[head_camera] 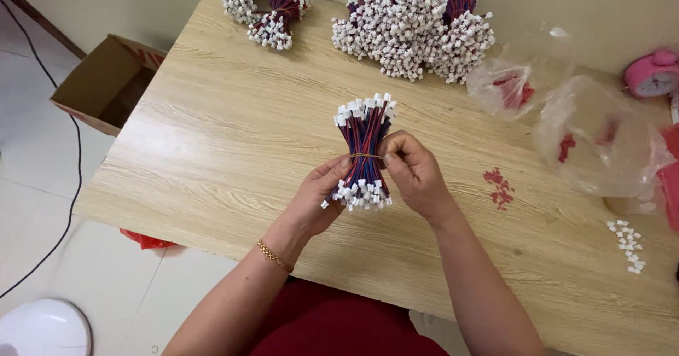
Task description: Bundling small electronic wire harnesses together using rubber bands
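Note:
Both hands hold one bundle of short red and blue wires [363, 135] with white plastic connectors at both ends, upright above the wooden table [233, 137]. My left hand [320, 193] grips the bundle's lower left side. My right hand [412, 172] pinches a thin tan rubber band [365, 156] wrapped around the bundle's middle.
A large heap of similar bundles [417, 27] lies at the table's back, a smaller group [267, 8] at the back left. Clear plastic bags [594, 133] with red parts sit right, near loose red pieces [499, 186] and white connectors [627, 243]. A cardboard box [106, 80] stands on the floor left.

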